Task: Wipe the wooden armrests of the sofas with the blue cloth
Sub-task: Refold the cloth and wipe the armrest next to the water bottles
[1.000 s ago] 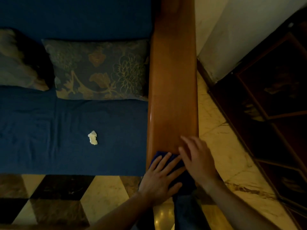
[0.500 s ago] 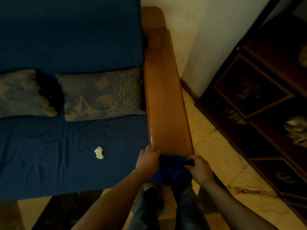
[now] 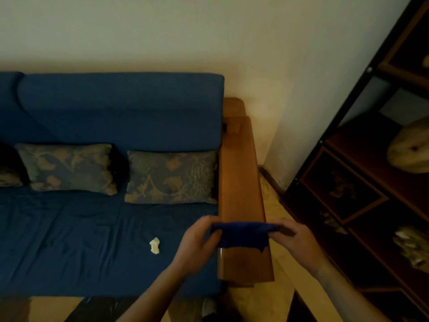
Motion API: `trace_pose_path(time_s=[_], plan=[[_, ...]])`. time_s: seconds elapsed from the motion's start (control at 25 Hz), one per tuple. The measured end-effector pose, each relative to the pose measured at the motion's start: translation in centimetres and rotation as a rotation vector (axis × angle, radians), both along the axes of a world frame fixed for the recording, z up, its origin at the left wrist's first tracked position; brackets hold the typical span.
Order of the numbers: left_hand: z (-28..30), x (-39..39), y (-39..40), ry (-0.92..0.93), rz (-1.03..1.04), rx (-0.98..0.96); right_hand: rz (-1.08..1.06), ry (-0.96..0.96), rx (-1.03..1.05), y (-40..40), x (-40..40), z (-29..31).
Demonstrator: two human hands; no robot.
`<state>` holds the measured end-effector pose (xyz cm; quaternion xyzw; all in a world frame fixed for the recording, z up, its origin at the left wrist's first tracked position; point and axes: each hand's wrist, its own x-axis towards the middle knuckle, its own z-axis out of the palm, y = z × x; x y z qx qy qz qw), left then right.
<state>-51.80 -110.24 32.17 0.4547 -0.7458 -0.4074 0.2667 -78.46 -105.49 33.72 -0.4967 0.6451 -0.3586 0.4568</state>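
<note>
Dim yellow light falls over marble floor [image 3: 278, 305] at the near edge, where the person's dark trouser legs stand just short of the sofa [image 3: 92, 240]. A second ago both palms lay flat on the blue cloth [image 3: 241, 235], pressing it onto the front end of the wooden armrest [image 3: 241, 182]; half a second ago the fingers had bunched it up there. Now the cloth is off the wood — stretched taut between the two hands and hanging a little above the armrest's near part, its lower edge drooping to a ragged corner. The left hand [image 3: 199, 242] pinches the cloth's left end between thumb and curled fingers, out over the seat edge; the right hand [image 3: 292, 238] pinches the right end, out over the floor side. The view has also pulled up and back, so the whole armrest shows, right to the block at the wall.

My guess is that the cloth is being opened out or refolded to a clean face before another pass — the length of wood beyond it looks still to be done, though I cannot tell from its sheen.

Further in, a small white crumpled scrap [image 3: 154, 245] lies on the blue seat, then two patterned cushions [image 3: 171, 177] lean against the backrest. Off to the right stands a dark wooden cabinet [image 3: 362, 182].
</note>
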Motion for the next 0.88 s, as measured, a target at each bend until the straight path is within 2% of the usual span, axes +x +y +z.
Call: trace_pose_path(time_s=[0.16, 0.44, 0.64, 0.88], plan=[[7.0, -0.5, -1.0, 0.22, 0.152, -0.007, 0.059, -0.061, -0.244, -2.7, 0.3, 7.4], [16.2, -1.1, -1.3, 0.36, 0.34, -0.209, -0.035, -0.207, -0.484, -5.3, 1.6, 16.3], [19.2, -0.2, 0.8, 0.377, 0.406, -0.32, 0.018, -0.259, -0.538, -5.5, 3.2, 18.8], [20.7, 5.7, 4.7, 0.359, 0.589, -0.403, 0.196, -0.332, -0.547, -5.2, 10.0, 20.2]])
